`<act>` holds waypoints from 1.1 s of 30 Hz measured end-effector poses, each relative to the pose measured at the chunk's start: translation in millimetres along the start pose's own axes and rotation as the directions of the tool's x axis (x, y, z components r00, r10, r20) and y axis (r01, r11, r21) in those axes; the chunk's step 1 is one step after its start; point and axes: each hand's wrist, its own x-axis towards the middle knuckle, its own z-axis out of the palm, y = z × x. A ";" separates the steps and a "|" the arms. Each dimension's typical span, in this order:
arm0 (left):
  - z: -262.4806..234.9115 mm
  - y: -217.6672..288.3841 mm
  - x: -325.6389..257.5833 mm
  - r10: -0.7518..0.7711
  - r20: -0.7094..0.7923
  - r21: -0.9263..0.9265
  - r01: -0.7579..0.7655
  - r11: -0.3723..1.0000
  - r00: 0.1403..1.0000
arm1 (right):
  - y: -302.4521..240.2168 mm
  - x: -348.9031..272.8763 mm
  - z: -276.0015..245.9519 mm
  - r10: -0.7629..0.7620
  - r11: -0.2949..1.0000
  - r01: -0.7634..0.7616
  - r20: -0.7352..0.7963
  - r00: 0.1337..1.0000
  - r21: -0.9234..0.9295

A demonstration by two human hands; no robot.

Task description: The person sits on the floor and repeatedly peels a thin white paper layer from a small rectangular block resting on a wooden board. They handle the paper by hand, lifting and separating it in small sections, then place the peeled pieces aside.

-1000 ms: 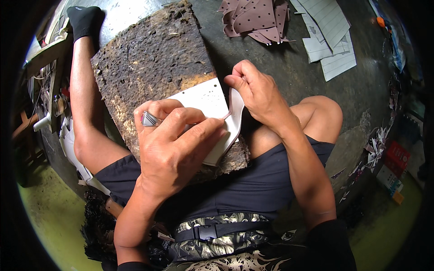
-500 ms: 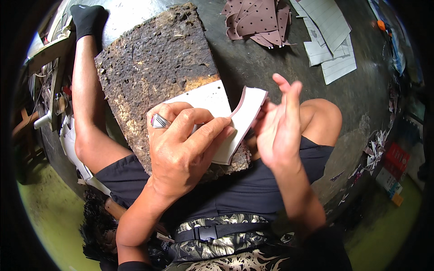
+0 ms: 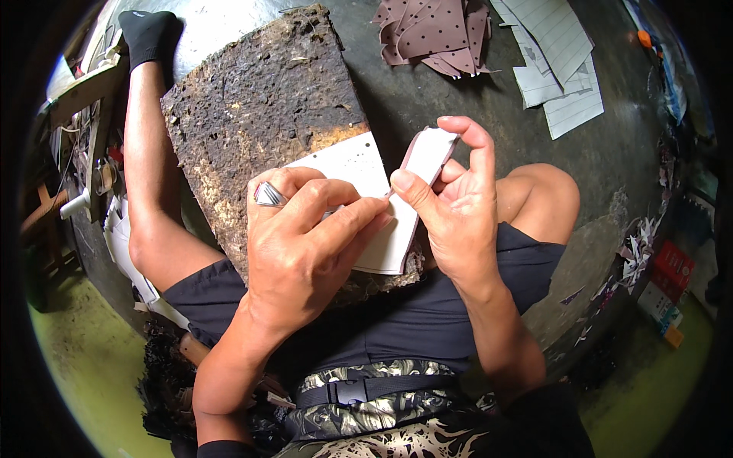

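My left hand point(image 3: 294, 248), a ring on one finger, pinches the inner edge of a curved white piece with a mauve border point(image 3: 429, 156) between thumb and fingers. My right hand point(image 3: 462, 206) is at the same piece's right side. Its thumb lies on the white face, the index fingertip curls at the top end, and other fingers are partly behind it. Under my left hand, a white sheet with dark dots point(image 3: 355, 162) lies on a rough, dark, worn board point(image 3: 259, 99). My fingers hide part of where sheet and piece meet.
Beyond the board, a pile of mauve pieces with dark dots point(image 3: 431, 34) lies on the dark floor. Lined paper sheets point(image 3: 561, 57) are at the far right. White scraps point(image 3: 640, 248) and a red packet point(image 3: 672, 267) lie along the right side.
My right hand has moved in to the left, from spread fingers beside the piece to thumb and fingers closed around it. The piece's top end now bends. My left hand barely moves.
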 end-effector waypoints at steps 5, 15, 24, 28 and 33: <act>-2.1 -3.0 -0.4 0.028 0.014 0.005 -0.028 1.000 1.000 | -1.8 9.8 -9.4 0.003 0.996 0.004 0.088 0.996 -0.085; -2.6 -4.4 -0.9 0.048 -0.001 0.008 -0.048 0.999 0.999 | 0.9 -2.9 3.7 -0.109 0.961 0.117 0.047 0.993 -0.250; -0.4 -7.9 -4.2 0.048 -0.019 -0.040 -0.049 0.998 0.999 | 0.2 6.9 -12.8 0.026 0.999 -0.021 0.121 0.992 -0.038; 1.7 -7.2 -5.8 0.046 -0.028 -0.032 -0.047 0.998 0.999 | 2.1 8.4 -16.2 0.052 0.998 -0.049 0.123 0.991 -0.026; 6.2 -6.8 -8.1 0.027 -0.041 -0.044 -0.028 0.999 0.999 | 8.6 9.5 -20.1 0.069 0.998 -0.069 0.101 0.993 -0.002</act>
